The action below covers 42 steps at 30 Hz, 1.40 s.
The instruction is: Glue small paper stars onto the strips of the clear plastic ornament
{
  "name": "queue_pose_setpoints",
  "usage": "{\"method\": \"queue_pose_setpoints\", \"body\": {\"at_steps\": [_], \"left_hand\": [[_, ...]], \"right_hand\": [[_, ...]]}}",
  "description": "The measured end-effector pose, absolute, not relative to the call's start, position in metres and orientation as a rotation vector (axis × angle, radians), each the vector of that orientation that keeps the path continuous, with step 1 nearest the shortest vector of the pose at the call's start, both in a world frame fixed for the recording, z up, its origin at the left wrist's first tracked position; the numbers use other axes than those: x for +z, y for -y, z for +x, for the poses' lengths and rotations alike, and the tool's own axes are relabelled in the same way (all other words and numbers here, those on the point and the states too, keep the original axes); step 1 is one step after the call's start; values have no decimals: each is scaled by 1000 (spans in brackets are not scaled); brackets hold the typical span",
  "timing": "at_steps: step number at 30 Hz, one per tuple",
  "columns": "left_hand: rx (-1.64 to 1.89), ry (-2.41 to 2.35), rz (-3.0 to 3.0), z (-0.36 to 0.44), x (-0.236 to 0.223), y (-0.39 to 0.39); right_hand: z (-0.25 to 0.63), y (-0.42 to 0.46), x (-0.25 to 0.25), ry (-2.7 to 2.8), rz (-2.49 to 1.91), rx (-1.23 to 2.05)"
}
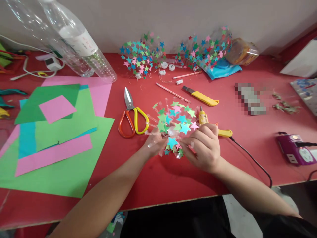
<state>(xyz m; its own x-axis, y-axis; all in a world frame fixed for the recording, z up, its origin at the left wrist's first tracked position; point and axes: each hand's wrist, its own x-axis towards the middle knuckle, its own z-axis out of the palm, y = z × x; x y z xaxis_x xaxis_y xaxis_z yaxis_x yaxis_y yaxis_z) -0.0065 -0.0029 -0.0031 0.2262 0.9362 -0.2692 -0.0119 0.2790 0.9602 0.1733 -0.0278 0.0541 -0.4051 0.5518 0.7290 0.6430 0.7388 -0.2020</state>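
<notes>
Above the red table, in front of me, is a spray of clear plastic strips (184,128) covered with green, blue and pink paper stars. My left hand (157,143) is closed on its left side, near the middle. At its right edge my right hand (205,145) has its fingers pinched on a clear strip; the fingertips are partly hidden. A yellow glue gun (203,117) lies just behind my right hand, partly covered by it. Scissors (130,114) with one red and one yellow handle rest to the left, and a yellow utility knife (204,98) lies behind.
Two similar star-covered pieces, one at left (138,59) and one at right (208,49), stand by the wall. Plastic bottles (81,43) are at back left, above coloured paper sheets (99,145). Pencils (172,92) lie mid-table. A purple power box (294,148) sits at right, near the glue-gun cord (252,158).
</notes>
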Motion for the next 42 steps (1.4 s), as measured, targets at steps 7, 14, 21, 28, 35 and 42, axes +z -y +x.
{"method": "queue_pose_setpoints", "body": {"at_steps": [7, 14, 21, 28, 35, 42], "left_hand": [[851, -1031, 1095, -6, 3, -1], [867, -1077, 1071, -6, -3, -1], [910, -1066, 963, -5, -2, 4], [965, -1020, 850, -1, 8, 2], [1012, -1008, 872, -3, -6, 1], [969, -1027, 885, -1, 0, -1]], "right_hand": [[173, 28, 53, 2114, -972, -125], [173, 29, 54, 2100, -955, -153], [180, 32, 62, 2019, -831, -61], [184, 30, 60, 2117, -661, -4], [183, 29, 56, 2158, -684, -67], [179, 31, 59, 2141, -670, 82]]}}
